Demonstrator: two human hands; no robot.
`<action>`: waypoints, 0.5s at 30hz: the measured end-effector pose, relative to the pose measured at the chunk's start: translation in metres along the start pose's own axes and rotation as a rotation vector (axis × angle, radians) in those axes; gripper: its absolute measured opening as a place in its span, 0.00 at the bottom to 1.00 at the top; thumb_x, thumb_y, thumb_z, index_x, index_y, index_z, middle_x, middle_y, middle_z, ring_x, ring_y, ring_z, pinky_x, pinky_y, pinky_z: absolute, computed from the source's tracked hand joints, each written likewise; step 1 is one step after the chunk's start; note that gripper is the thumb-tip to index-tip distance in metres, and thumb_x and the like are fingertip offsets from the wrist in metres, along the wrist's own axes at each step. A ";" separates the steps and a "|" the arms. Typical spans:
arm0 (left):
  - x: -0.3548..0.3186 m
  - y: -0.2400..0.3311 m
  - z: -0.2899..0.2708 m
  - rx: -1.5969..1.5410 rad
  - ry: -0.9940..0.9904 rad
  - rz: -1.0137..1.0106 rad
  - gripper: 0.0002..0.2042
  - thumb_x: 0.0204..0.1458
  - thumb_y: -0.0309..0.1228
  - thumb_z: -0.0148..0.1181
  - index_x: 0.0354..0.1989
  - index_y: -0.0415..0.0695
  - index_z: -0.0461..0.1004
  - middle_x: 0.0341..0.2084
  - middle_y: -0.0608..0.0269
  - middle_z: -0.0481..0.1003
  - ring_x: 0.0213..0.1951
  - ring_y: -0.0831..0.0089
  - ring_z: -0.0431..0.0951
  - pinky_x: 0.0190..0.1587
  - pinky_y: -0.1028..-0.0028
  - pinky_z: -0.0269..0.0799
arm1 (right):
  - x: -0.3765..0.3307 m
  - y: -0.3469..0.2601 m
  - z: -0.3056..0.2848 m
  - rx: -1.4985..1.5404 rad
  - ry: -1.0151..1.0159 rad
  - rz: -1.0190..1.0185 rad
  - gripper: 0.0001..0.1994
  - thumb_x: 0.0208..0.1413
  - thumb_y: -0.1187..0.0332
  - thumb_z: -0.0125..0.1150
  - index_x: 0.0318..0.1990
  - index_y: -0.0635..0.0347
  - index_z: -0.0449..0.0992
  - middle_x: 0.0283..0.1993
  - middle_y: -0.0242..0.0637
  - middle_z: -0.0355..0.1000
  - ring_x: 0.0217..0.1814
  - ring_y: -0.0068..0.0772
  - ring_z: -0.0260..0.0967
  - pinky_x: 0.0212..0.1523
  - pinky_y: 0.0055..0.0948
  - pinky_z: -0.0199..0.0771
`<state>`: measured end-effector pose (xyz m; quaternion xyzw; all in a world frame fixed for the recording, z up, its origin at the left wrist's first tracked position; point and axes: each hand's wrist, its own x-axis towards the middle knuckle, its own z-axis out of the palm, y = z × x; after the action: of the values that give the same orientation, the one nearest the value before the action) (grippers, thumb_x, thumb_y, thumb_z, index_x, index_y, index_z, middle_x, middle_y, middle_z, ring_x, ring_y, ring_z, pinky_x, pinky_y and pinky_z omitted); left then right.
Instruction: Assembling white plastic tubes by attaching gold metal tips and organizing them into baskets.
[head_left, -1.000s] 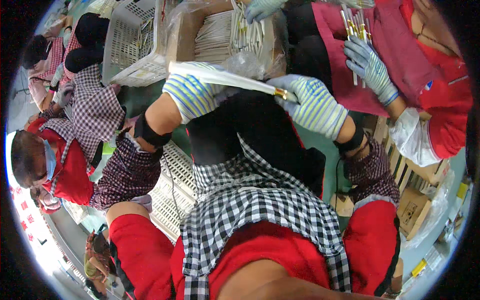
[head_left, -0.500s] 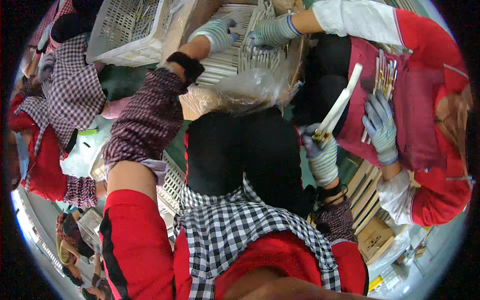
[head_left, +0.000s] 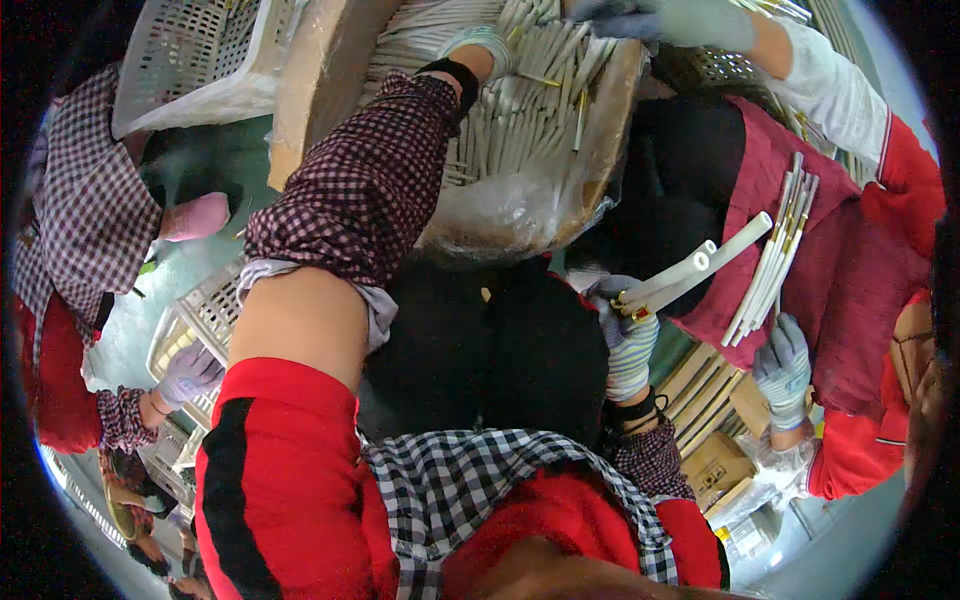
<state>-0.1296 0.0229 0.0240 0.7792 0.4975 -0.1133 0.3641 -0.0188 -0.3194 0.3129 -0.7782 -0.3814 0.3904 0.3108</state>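
Right hand (head_left: 628, 345), in a striped knit glove, is closed around two white tubes (head_left: 690, 275), gripping them at their gold-coloured end fittings. I record both tubes as tilted, their free open ends pointing up and to the right, clear of the glove. This hand stands beside the thigh of the wearer's black trousers (head_left: 485, 360).

Directly beyond the knees I find a cardboard carton (head_left: 310, 90) with a clear plastic liner (head_left: 510, 215) bunched along its near edge. Inside lies a heap of white tubes (head_left: 520, 125), several with gold-coloured ends, some crossing others. Left hand (head_left: 480, 45), gloved alike, is low over this heap at the end of an outstretched arm. Its fingers face away from my view; I cannot tell whether they are spread or closed on a tube.

To the right, a co-worker's lap carries a dark red cloth (head_left: 850, 270) with a bundle of white tubes (head_left: 770, 260) lying on it. One gloved hand of that person (head_left: 785, 365) is at the bundle's lower end; contact is not clear to me. The other gloved hand (head_left: 680, 22) is over the carton's far right corner.

At upper left I note a white perforated basket (head_left: 200, 60) just beside the carton.
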 end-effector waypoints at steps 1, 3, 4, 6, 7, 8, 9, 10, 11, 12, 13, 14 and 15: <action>0.015 -0.026 0.021 0.064 0.028 0.017 0.27 0.48 0.48 0.54 0.48 0.36 0.72 0.45 0.40 0.73 0.47 0.49 0.74 0.48 0.60 0.70 | 0.003 -0.004 0.004 0.003 -0.020 0.005 0.11 0.51 0.78 0.58 0.43 0.61 0.73 0.37 0.32 0.72 0.38 0.25 0.69 0.41 0.25 0.69; 0.037 -0.004 0.032 0.057 0.054 0.096 0.26 0.50 0.47 0.53 0.50 0.36 0.71 0.46 0.41 0.72 0.49 0.49 0.73 0.50 0.60 0.68 | 0.001 -0.009 -0.002 0.132 -0.012 0.037 0.11 0.50 0.79 0.58 0.43 0.62 0.72 0.36 0.32 0.72 0.38 0.26 0.69 0.41 0.25 0.69; 0.046 0.006 0.038 0.046 0.085 0.143 0.25 0.52 0.45 0.51 0.51 0.37 0.70 0.48 0.42 0.71 0.51 0.49 0.72 0.52 0.59 0.67 | 0.001 -0.007 -0.004 0.144 0.008 0.060 0.11 0.50 0.79 0.58 0.41 0.62 0.72 0.36 0.32 0.72 0.38 0.25 0.69 0.41 0.25 0.69; 0.060 -0.069 0.049 0.130 0.239 0.076 0.25 0.53 0.46 0.50 0.53 0.38 0.69 0.49 0.43 0.70 0.52 0.49 0.70 0.53 0.59 0.66 | 0.009 -0.020 0.007 0.201 -0.071 0.037 0.10 0.50 0.79 0.58 0.41 0.62 0.72 0.36 0.32 0.71 0.38 0.25 0.69 0.41 0.25 0.69; 0.066 -0.094 0.058 0.181 0.369 0.073 0.26 0.53 0.46 0.50 0.54 0.39 0.68 0.51 0.43 0.70 0.53 0.49 0.69 0.54 0.59 0.64 | 0.011 -0.021 0.010 0.214 -0.095 0.042 0.10 0.49 0.79 0.59 0.41 0.61 0.72 0.35 0.32 0.71 0.38 0.24 0.68 0.41 0.25 0.69; 0.066 -0.072 0.070 0.169 0.349 0.108 0.26 0.53 0.46 0.50 0.54 0.39 0.68 0.51 0.43 0.70 0.53 0.49 0.69 0.54 0.59 0.64 | 0.008 -0.015 0.007 0.205 -0.061 0.065 0.10 0.49 0.79 0.59 0.41 0.61 0.72 0.35 0.32 0.71 0.38 0.24 0.68 0.41 0.25 0.69; 0.058 -0.044 0.070 0.141 0.312 0.123 0.26 0.53 0.47 0.50 0.53 0.40 0.69 0.49 0.44 0.71 0.52 0.49 0.70 0.53 0.60 0.65 | 0.009 -0.008 0.005 0.205 -0.012 0.094 0.10 0.49 0.79 0.59 0.40 0.61 0.72 0.35 0.31 0.71 0.38 0.24 0.69 0.40 0.25 0.69; 0.045 -0.019 0.062 0.110 0.278 0.129 0.26 0.52 0.48 0.51 0.52 0.41 0.70 0.48 0.44 0.71 0.51 0.48 0.71 0.52 0.60 0.66 | 0.009 -0.006 0.002 0.202 0.027 0.118 0.09 0.49 0.79 0.59 0.40 0.61 0.73 0.35 0.31 0.72 0.37 0.24 0.69 0.40 0.25 0.69; 0.031 -0.003 0.048 0.112 0.274 0.148 0.26 0.52 0.48 0.51 0.52 0.41 0.70 0.48 0.44 0.71 0.51 0.48 0.71 0.52 0.60 0.66 | 0.008 -0.004 0.000 0.204 0.047 0.122 0.09 0.49 0.79 0.59 0.40 0.61 0.73 0.35 0.31 0.72 0.37 0.24 0.69 0.40 0.25 0.69; 0.016 0.012 0.030 -0.009 0.155 0.088 0.26 0.52 0.49 0.51 0.52 0.41 0.70 0.47 0.44 0.72 0.50 0.48 0.71 0.50 0.60 0.67 | 0.007 -0.001 -0.003 0.166 0.047 0.111 0.09 0.49 0.79 0.59 0.39 0.61 0.73 0.34 0.31 0.72 0.37 0.24 0.69 0.40 0.25 0.69; 0.001 0.025 0.013 -0.122 0.039 0.020 0.27 0.51 0.50 0.52 0.52 0.41 0.70 0.46 0.44 0.73 0.49 0.47 0.72 0.49 0.60 0.68 | 0.005 0.001 -0.006 0.133 0.041 0.096 0.08 0.49 0.78 0.59 0.38 0.61 0.73 0.33 0.30 0.72 0.36 0.24 0.69 0.39 0.25 0.69; -0.018 0.026 -0.001 -0.162 0.063 -0.022 0.23 0.52 0.43 0.54 0.52 0.39 0.71 0.51 0.47 0.71 0.53 0.51 0.70 0.52 0.61 0.67 | 0.003 -0.001 -0.006 0.152 0.031 0.088 0.08 0.49 0.78 0.59 0.38 0.61 0.73 0.33 0.30 0.72 0.36 0.24 0.69 0.39 0.25 0.69; -0.019 0.016 0.000 -0.145 0.072 -0.031 0.23 0.52 0.43 0.54 0.52 0.39 0.71 0.51 0.47 0.71 0.53 0.51 0.70 0.52 0.61 0.67 | 0.000 -0.004 -0.007 0.170 0.025 0.069 0.07 0.50 0.78 0.60 0.37 0.61 0.74 0.33 0.30 0.72 0.36 0.23 0.69 0.38 0.24 0.69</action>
<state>-0.1246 0.0059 0.0418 0.7467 0.5290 -0.0544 0.3996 -0.0145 -0.3181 0.3194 -0.7664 -0.3157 0.4224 0.3667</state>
